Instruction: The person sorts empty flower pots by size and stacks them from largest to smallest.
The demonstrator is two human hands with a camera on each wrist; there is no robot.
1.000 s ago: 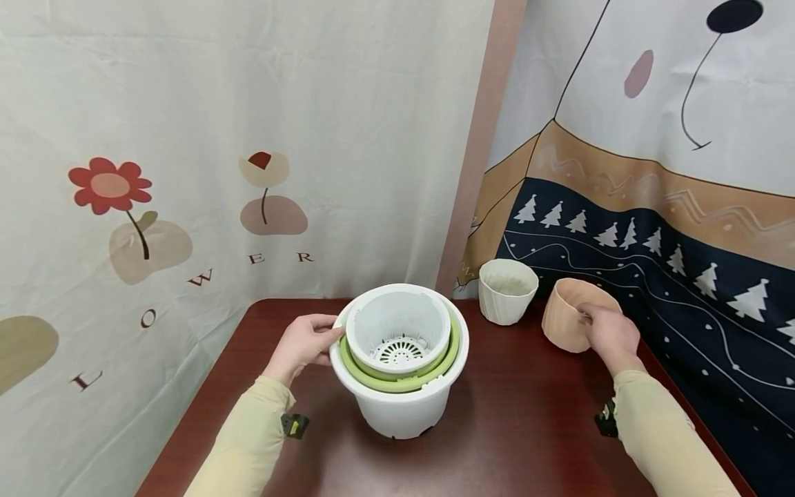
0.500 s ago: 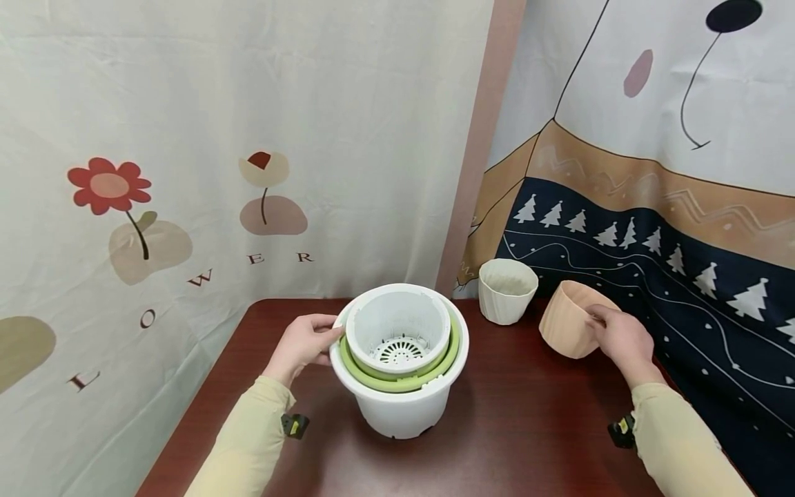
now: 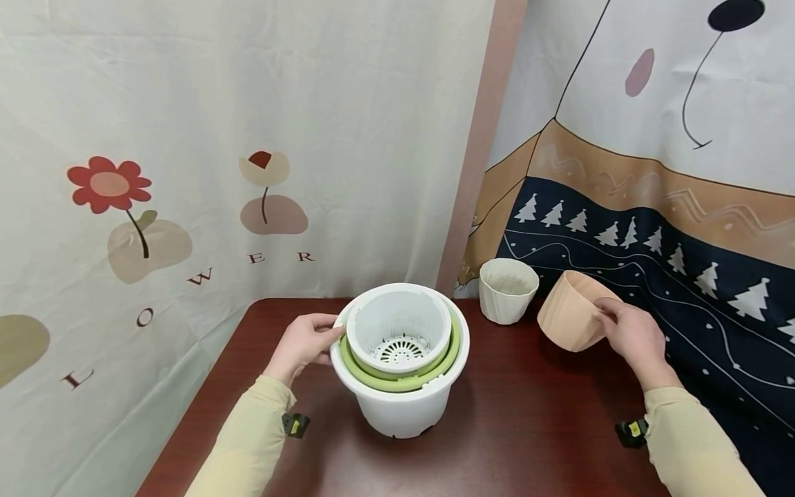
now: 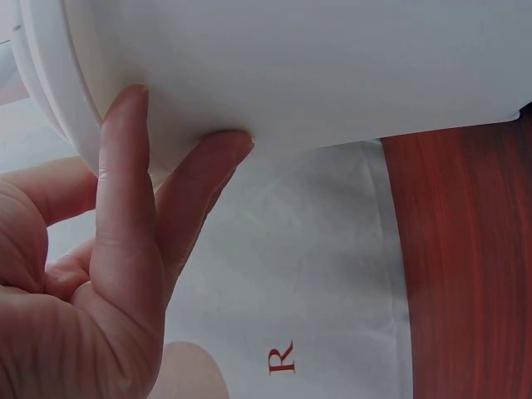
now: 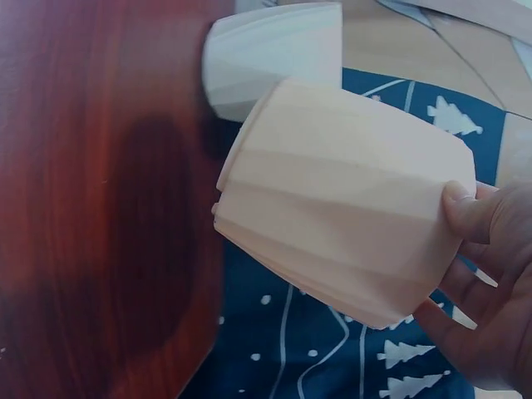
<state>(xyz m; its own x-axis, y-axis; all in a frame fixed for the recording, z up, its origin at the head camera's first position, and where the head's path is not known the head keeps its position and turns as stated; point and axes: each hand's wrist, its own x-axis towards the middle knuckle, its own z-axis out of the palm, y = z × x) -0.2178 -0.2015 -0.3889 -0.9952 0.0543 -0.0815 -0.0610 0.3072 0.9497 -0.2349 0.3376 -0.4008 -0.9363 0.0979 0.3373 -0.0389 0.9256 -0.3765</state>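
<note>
My left hand (image 3: 304,347) grips the rim of a large white flower pot (image 3: 404,414), its fingertips against the outer wall in the left wrist view. Nested inside are a green pot (image 3: 397,384) and a smaller light grey-white pot (image 3: 388,321) with a slotted bottom. At the right, my right hand (image 3: 633,338) pinches the rim of a peach ribbed flower pot (image 3: 566,319). That pot leans with its mouth toward the hand; in the right wrist view its base (image 5: 237,170) appears raised off the table. Its inside is mostly hidden.
A cream ribbed flower pot (image 3: 506,304) stands at the back, just left of the peach one. The dark red tabletop (image 3: 509,428) ends at a printed curtain (image 3: 373,172) behind and a navy tree-patterned one (image 3: 714,331) on the right.
My right hand has shifted to the right, and the peach pot has tipped further toward it and risen slightly. The left hand and the nested pots have stayed put.
</note>
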